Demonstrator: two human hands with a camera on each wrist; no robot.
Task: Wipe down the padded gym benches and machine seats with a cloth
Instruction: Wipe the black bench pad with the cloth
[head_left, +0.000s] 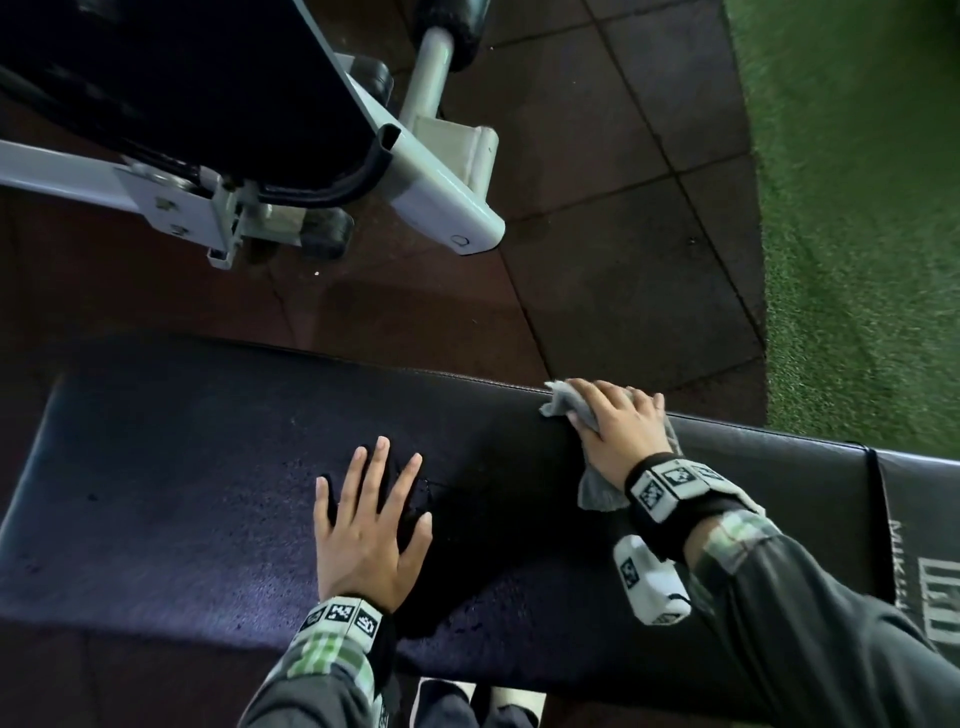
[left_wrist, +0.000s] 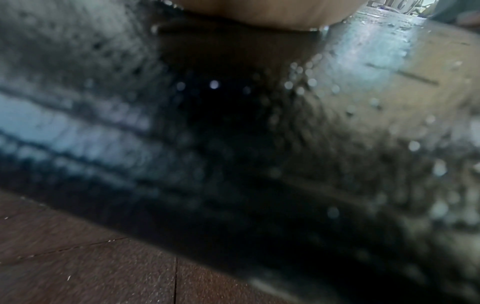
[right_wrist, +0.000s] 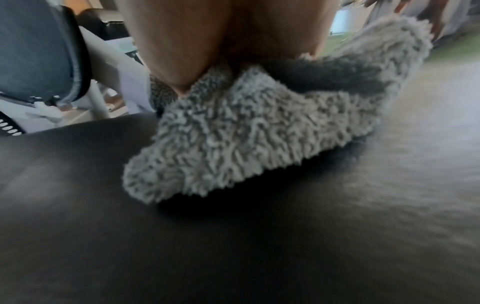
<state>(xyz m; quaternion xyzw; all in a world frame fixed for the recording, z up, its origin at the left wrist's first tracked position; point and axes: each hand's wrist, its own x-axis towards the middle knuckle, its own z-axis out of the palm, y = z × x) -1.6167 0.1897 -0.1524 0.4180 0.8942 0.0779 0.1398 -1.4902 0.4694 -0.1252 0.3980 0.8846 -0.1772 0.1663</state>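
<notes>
A black padded bench (head_left: 171, 467) runs across the lower half of the head view, its left part speckled with wet droplets (left_wrist: 337, 88). My left hand (head_left: 371, 512) lies flat on the pad, fingers spread and straight. My right hand (head_left: 615, 423) presses a grey fluffy cloth (head_left: 563, 402) onto the bench's far edge, fingers draped over that edge. The right wrist view shows the cloth (right_wrist: 233, 133) bunched under my palm on the black pad (right_wrist: 233, 246). A corner of the cloth trails out near my wrist (head_left: 597, 491).
Another bench (head_left: 171, 78) with a black pad on a grey metal frame (head_left: 441, 187) stands beyond, across a strip of dark rubber floor tiles (head_left: 597, 234). Green turf (head_left: 857, 208) lies at the right. A printed logo (head_left: 930, 587) marks the bench's right section.
</notes>
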